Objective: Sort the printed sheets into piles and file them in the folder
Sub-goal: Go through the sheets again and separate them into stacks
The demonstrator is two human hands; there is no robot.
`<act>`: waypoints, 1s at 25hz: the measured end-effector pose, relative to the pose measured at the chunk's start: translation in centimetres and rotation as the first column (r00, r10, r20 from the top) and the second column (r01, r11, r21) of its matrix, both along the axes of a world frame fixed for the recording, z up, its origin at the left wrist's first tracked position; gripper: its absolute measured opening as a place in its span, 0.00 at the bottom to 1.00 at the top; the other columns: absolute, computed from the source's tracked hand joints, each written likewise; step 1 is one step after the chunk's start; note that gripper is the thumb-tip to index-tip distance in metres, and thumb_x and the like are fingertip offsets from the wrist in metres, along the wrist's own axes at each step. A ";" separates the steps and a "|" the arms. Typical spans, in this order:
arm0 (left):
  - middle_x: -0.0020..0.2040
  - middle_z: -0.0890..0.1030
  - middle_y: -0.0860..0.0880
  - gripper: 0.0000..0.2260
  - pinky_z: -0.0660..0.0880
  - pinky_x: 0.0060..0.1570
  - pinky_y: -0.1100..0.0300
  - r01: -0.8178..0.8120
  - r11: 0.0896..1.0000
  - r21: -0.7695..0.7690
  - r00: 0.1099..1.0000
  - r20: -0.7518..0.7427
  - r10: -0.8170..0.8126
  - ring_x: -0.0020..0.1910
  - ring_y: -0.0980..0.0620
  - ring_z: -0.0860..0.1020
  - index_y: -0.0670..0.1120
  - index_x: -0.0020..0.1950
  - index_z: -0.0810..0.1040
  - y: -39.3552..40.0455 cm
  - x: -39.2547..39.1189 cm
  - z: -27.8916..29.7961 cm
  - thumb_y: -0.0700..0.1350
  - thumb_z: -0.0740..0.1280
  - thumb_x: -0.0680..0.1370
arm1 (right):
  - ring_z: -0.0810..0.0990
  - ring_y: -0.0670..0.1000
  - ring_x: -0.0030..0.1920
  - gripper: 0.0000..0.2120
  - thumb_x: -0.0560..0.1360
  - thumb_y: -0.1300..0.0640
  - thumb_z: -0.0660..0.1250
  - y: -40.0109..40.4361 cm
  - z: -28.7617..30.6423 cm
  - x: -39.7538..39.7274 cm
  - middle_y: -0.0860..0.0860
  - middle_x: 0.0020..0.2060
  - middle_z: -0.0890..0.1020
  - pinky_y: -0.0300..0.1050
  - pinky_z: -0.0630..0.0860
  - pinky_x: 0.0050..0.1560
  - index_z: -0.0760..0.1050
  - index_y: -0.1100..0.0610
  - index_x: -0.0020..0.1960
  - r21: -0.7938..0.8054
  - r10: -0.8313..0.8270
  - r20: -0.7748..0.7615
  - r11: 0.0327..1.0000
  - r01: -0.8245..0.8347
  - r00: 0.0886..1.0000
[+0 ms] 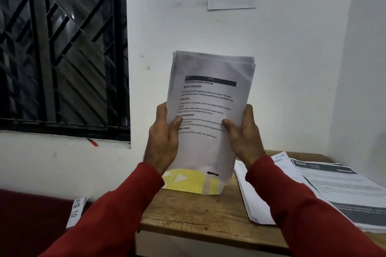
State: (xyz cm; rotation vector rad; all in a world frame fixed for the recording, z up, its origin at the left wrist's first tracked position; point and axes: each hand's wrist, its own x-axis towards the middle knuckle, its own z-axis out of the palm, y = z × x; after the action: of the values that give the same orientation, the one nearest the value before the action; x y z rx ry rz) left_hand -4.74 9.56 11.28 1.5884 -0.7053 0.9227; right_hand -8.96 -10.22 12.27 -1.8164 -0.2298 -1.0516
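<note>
Small brown wooden table against a white wall; dark barred window far left; flat piles of printed sheets on the table's right. Left hand and right hand each curl round a side edge of an upright stack of printed white sheets, thumbs on its front; stack stands between the hands, its bottom edge at a yellow plastic folder lying on the table.

A thick stack of printed sheets stands upright at the centre of the frame, top page black-headed with text, bottom edge on a yellow folder on the desk. Two flat piles of sheets lie at lower right.
</note>
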 end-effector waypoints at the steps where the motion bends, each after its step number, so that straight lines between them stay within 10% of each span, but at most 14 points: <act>1: 0.55 0.78 0.60 0.13 0.77 0.46 0.70 0.004 1.000 -0.008 1.000 -0.013 -0.004 0.50 0.66 0.79 0.48 0.66 0.66 0.0 0.1 -0.4 0.43 0.63 0.83 | 0.81 0.40 0.46 0.13 0.79 0.59 0.65 -0.2 -0.3 0.0 0.40 0.49 0.79 0.33 0.78 0.41 0.64 0.53 0.59 0.004 0.011 -0.026 1.000 -0.011 1.000; 7: 0.55 0.79 0.59 0.11 0.77 0.45 0.72 0.040 0.999 -0.031 0.984 -0.174 -0.045 0.51 0.67 0.80 0.51 0.63 0.65 -0.2 -0.4 -6.4 0.41 0.62 0.83 | 0.83 0.50 0.50 0.12 0.81 0.57 0.63 -1.2 -5.1 0.2 0.51 0.56 0.80 0.51 0.83 0.50 0.64 0.51 0.62 0.051 0.101 -0.218 0.994 -0.092 0.971; 20: 0.56 0.79 0.56 0.15 0.74 0.50 0.67 0.058 0.992 0.109 0.910 -0.414 -0.008 0.52 0.57 0.79 0.48 0.69 0.66 0.9 1.0 -5.7 0.44 0.63 0.82 | 0.79 0.48 0.56 0.17 0.79 0.60 0.64 -2.2 -5.9 0.5 0.46 0.55 0.79 0.42 0.75 0.56 0.68 0.51 0.67 0.079 0.061 -0.379 0.996 -0.033 0.923; 25: 0.65 0.78 0.50 0.21 0.74 0.57 0.56 0.179 0.849 0.496 0.729 -0.647 0.224 0.59 0.49 0.78 0.49 0.71 0.69 1.2 2.4 -9.3 0.45 0.68 0.79 | 0.82 0.54 0.55 0.16 0.73 0.62 0.71 -4.1 -9.7 0.7 0.51 0.56 0.83 0.54 0.77 0.61 0.76 0.52 0.59 -0.098 -0.027 -0.696 0.994 -0.058 0.718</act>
State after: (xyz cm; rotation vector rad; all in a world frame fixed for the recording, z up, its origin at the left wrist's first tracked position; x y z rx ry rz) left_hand -2.37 10.73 1.98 2.2544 -0.4019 0.0619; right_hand -8.24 -14.32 2.55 -2.1790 0.1646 -0.2729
